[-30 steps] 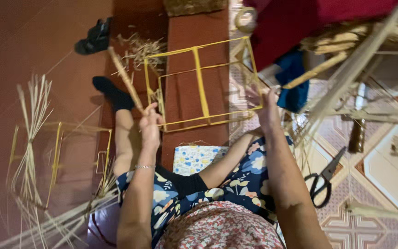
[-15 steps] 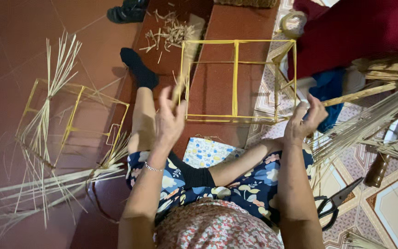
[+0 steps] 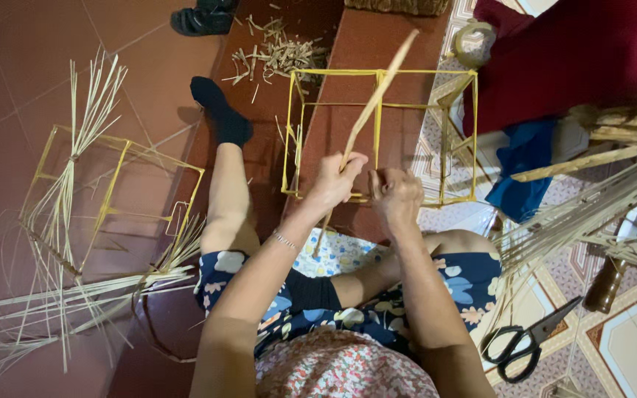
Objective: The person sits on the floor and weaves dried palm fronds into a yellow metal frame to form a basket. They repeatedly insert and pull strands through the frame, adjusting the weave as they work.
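Gripping a pale bamboo strip [image 3: 374, 99] that slants up and away, the left hand [image 3: 335, 180] is closed around its lower part. The right hand [image 3: 397, 193] sits just beside it, fingers curled at the near bottom bar of the yellow box frame [image 3: 380, 133] — what it pinches I cannot tell. The frame stands on the red floor [image 3: 31, 66] before the knees; black scissors [image 3: 528, 340] lie to the right — a second frame [image 3: 112, 191] left.
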